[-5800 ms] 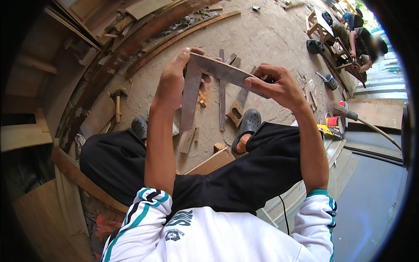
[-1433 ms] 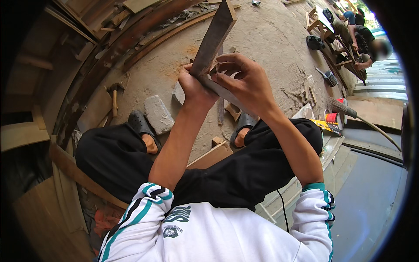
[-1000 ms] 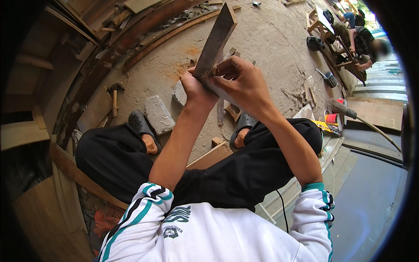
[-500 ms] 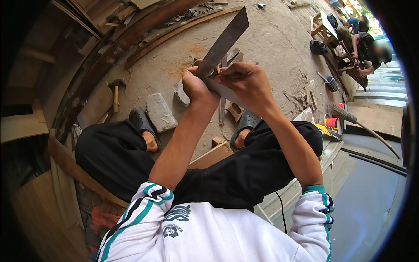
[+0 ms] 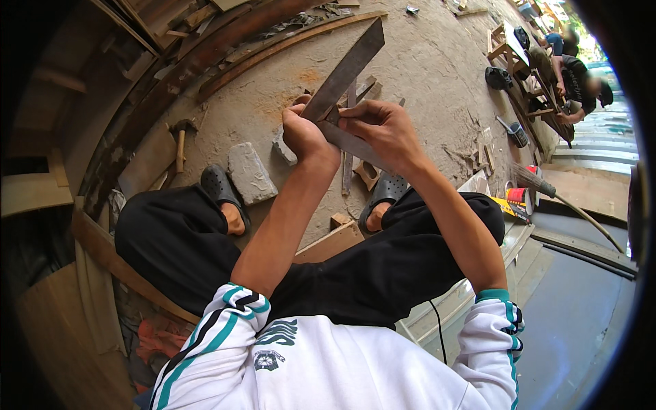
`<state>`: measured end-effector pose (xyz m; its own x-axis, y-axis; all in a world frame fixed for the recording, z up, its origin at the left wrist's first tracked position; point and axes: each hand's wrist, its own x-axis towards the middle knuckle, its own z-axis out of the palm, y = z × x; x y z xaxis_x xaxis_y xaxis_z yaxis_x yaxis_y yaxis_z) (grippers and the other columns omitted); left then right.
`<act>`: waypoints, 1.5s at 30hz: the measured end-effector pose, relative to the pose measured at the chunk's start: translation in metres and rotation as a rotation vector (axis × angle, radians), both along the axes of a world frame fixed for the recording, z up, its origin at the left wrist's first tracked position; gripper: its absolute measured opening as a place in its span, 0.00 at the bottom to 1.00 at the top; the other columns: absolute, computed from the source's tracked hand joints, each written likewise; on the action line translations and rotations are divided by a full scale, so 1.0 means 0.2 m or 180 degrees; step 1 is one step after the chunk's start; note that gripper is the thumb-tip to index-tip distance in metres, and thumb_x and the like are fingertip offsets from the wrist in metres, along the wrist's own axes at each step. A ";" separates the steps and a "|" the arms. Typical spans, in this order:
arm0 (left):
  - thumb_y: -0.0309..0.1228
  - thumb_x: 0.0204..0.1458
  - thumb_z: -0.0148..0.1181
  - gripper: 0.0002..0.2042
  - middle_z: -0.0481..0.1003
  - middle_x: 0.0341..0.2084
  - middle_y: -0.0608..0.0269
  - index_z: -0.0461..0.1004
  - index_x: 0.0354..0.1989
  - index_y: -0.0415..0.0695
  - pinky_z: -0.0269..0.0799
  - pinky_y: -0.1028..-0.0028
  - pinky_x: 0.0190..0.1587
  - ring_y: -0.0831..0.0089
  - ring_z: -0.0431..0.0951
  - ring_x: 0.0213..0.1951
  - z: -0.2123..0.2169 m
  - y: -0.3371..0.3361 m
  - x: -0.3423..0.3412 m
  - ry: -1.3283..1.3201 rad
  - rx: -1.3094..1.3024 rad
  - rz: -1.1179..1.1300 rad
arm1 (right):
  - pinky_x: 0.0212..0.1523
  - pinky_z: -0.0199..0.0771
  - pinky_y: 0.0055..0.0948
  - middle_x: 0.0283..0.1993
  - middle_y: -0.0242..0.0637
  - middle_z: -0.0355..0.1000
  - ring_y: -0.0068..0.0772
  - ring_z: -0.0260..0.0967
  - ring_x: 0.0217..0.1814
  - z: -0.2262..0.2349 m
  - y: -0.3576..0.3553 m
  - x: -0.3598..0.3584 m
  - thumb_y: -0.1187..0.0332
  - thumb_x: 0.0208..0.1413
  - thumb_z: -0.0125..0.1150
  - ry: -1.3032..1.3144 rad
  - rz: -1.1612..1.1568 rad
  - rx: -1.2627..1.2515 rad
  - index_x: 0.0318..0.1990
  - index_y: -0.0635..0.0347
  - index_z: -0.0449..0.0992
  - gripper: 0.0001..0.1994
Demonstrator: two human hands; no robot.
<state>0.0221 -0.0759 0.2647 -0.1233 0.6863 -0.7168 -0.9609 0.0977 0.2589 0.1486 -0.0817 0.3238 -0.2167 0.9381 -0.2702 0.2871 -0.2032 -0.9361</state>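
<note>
Two long, flat dark strips meet at an angle in front of me. The upper strip (image 5: 348, 65) points up and away and ends in a slanted tip. The lower strip (image 5: 359, 147) runs toward my right wrist. My left hand (image 5: 311, 133) is closed around the corner where they meet. At the inner side of that corner, the fingertips of my right hand (image 5: 383, 130) are pinched together beside a small brown piece (image 5: 333, 114). Whatever lies between those fingertips is mostly hidden.
A hammer (image 5: 181, 143) and a pale block (image 5: 250, 174) lie by my left foot. Wood pieces (image 5: 367, 176) and a board (image 5: 331, 244) lie between my feet. A red and yellow can (image 5: 521, 200) and a brush (image 5: 536, 181) are at right. Farther off, a person (image 5: 574, 82) works at a bench.
The strips have tilted slightly, with the upper tip lower and a little left. Both hands keep hold at the corner. The person at the far right has shifted posture.
</note>
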 end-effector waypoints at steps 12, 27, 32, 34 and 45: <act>0.35 0.53 0.36 0.14 0.75 0.31 0.57 0.70 0.35 0.44 0.74 0.58 0.41 0.60 0.76 0.35 -0.03 0.04 -0.01 -0.0133 0.0008 -0.0072 | 0.44 0.74 0.23 0.38 0.34 0.79 0.20 0.74 0.39 0.06 0.08 0.03 0.70 0.56 0.68 -0.0112 0.0298 -0.0253 0.41 0.67 0.81 0.10; 0.34 0.54 0.35 0.17 0.75 0.37 0.52 0.71 0.41 0.40 0.75 0.61 0.45 0.60 0.77 0.39 0.02 0.03 0.00 -0.0220 -0.0137 -0.0292 | 0.44 0.75 0.22 0.38 0.34 0.79 0.20 0.74 0.40 0.04 0.11 0.02 0.70 0.56 0.69 -0.0196 0.0401 -0.0084 0.42 0.67 0.81 0.10; 0.33 0.52 0.39 0.12 0.75 0.33 0.55 0.70 0.36 0.43 0.74 0.60 0.43 0.60 0.76 0.36 0.03 0.02 0.00 -0.0154 -0.0264 -0.0117 | 0.41 0.73 0.22 0.35 0.33 0.78 0.18 0.72 0.38 0.04 0.08 0.00 0.70 0.56 0.68 -0.0341 0.0371 -0.0030 0.40 0.66 0.81 0.08; 0.33 0.51 0.41 0.11 0.75 0.32 0.56 0.70 0.33 0.44 0.73 0.60 0.41 0.60 0.76 0.34 0.02 0.01 0.00 -0.0099 -0.0365 -0.0054 | 0.37 0.71 0.23 0.31 0.33 0.78 0.18 0.71 0.34 0.00 0.07 0.00 0.67 0.55 0.69 -0.0430 0.0394 0.0116 0.37 0.64 0.82 0.09; 0.35 0.53 0.37 0.16 0.75 0.37 0.56 0.70 0.41 0.42 0.72 0.59 0.47 0.60 0.76 0.40 0.03 0.02 -0.01 0.0264 -0.0505 -0.0235 | 0.40 0.74 0.23 0.33 0.36 0.79 0.19 0.73 0.36 -0.04 0.04 -0.02 0.71 0.54 0.69 0.0026 0.0296 0.0287 0.37 0.67 0.80 0.08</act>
